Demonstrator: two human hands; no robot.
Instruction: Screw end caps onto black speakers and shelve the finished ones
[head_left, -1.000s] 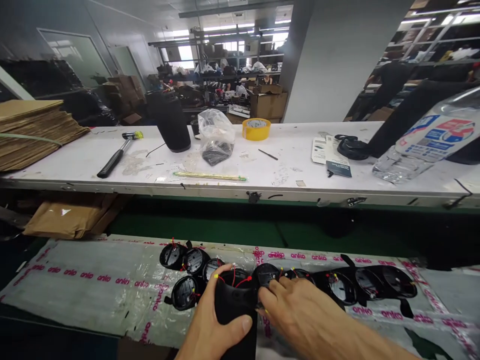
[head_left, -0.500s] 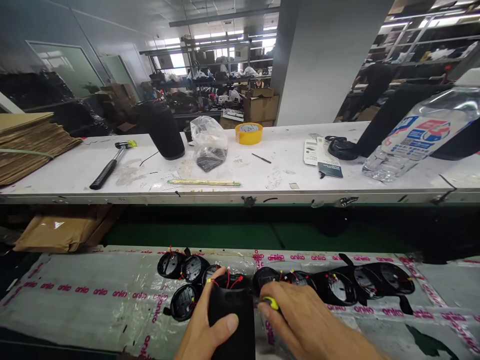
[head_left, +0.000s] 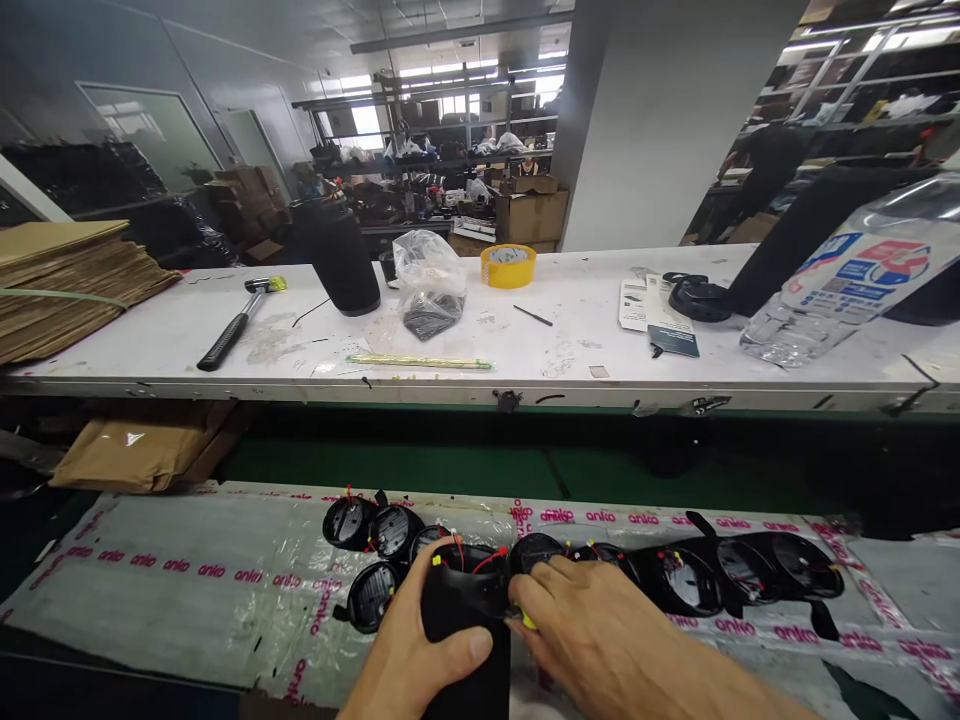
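Observation:
My left hand (head_left: 409, 655) is wrapped round a black cylindrical housing (head_left: 469, 685) held upright at the front, thumb across its near side. Red wires with a yellow connector stick out of its open top. Closed beside the rim is my right hand (head_left: 600, 635), gripping a small tool with a yellow-and-black handle (head_left: 527, 618). The tool's tip is hidden against the housing, so its exact kind does not show. Behind the hands lie round black parts with red wires, among them one at the left (head_left: 373, 597) and one at the right (head_left: 686, 580).
A raised white shelf (head_left: 450, 392) crosses in front, bearing a hammer (head_left: 232, 330), yellow tape (head_left: 508, 266), a bagged part (head_left: 431, 290), a black cylinder (head_left: 341, 260) and a water bottle (head_left: 840, 280). Flat cardboard (head_left: 60, 300) is stacked at the left. Plastic film (head_left: 202, 620) covers the lower bench.
My right hand has come closer to the housing's rim, and the yellow handle is now mostly covered by the fingers. The housing's top has tipped slightly. The whole view has shifted a little.

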